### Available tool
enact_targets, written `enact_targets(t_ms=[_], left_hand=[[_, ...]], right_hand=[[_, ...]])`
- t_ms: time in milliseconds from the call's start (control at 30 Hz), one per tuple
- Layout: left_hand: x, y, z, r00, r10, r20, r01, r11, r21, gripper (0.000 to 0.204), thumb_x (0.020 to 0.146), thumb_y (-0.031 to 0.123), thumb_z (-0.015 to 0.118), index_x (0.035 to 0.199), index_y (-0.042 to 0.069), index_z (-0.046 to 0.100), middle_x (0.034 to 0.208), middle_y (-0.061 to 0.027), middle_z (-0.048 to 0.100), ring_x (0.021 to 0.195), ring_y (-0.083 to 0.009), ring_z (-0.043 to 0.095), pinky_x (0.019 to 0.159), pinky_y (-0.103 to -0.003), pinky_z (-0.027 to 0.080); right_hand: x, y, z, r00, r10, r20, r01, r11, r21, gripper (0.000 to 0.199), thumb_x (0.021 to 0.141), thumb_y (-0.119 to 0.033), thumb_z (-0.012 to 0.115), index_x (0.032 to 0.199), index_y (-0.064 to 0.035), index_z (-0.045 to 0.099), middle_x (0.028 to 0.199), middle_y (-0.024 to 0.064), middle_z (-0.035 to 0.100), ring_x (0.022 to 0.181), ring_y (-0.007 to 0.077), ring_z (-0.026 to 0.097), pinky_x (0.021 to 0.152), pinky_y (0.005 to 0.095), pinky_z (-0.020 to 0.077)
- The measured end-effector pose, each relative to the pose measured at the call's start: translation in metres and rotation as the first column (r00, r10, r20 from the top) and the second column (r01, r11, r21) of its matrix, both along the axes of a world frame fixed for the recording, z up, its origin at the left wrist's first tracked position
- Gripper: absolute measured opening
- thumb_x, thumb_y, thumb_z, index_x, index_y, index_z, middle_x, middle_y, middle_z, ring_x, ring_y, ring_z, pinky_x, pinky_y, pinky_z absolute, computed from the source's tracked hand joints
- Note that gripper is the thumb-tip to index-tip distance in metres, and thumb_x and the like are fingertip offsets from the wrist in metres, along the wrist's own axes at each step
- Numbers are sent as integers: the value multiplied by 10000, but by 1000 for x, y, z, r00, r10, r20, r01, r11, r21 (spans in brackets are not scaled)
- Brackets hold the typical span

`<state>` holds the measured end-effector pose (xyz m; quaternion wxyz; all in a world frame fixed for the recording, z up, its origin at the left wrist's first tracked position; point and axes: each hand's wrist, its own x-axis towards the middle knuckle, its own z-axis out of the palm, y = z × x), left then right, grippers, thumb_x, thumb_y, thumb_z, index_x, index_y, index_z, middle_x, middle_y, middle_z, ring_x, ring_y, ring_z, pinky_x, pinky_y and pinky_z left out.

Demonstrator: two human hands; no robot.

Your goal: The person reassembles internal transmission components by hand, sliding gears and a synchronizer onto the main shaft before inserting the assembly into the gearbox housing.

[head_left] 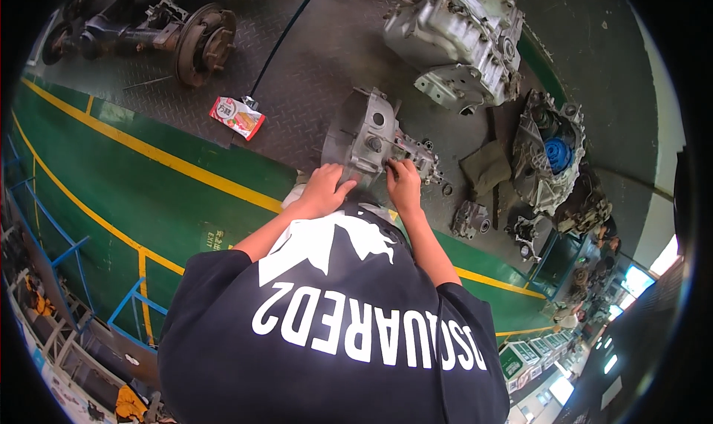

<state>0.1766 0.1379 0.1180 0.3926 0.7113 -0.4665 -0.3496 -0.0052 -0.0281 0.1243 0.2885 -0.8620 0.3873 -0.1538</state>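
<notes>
A grey metal gearbox housing with a round flange on its left side stands on the metal-plated work surface just ahead of me. At its near left edge my left hand is closed, the fingers curled over the rim. My right hand is at the housing's near right side, fingers bent and pressed together; what is between them is hidden. Right behind that hand lies a smaller gear assembly with shafts, next to the housing.
A large silver gearbox stands at the far right, with an open casing nearer. A brown cloth lies between. An axle with a brake drum is at the far left, near a red-white packet. Small metal parts sit on the right.
</notes>
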Motion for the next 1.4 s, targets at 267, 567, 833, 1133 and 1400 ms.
enact_targets(t_ms=[267,567,833,1133,1400], left_hand=[[-5,7,-1,999,43,25,-42,999,-25,319,957,310,634,998,-6,621,1015,-214,626,994,-408,558,860,-485,431],[-26,0,-10,989,114,98,-102,988,-120,287,981,266,600,1090,3,561,1000,-229,618,982,-459,552,842,-513,430],[-49,-3,-13,944,283,172,-281,959,-38,340,1029,305,547,1099,-23,494,1014,-303,574,967,-520,537,810,-558,416],[-87,14,-26,738,584,339,-566,809,-160,411,1032,276,603,1255,-46,477,1207,-211,510,1090,-352,524,992,-431,413],[-113,87,-64,761,565,319,-615,784,78,456,949,129,661,1309,-35,435,1227,-221,480,1021,-290,551,933,-395,463]], right_hand=[[7,2,5,1000,13,-14,-12,1000,6,145,859,-31,732,997,8,750,872,168,660,749,331,681,685,395,543],[-8,-15,0,998,69,-4,-69,995,-68,151,838,-54,733,972,11,754,877,151,675,723,278,698,677,353,558],[-50,-29,96,936,-39,349,-22,985,169,170,815,-71,757,970,-2,744,842,96,677,737,187,708,687,311,564],[-231,-106,-48,300,-891,342,330,433,839,174,909,-87,740,1023,43,719,906,89,722,764,146,688,703,274,571],[-290,-124,-153,198,-975,104,296,160,942,131,912,-79,727,985,29,710,856,88,714,717,149,676,640,256,552]])
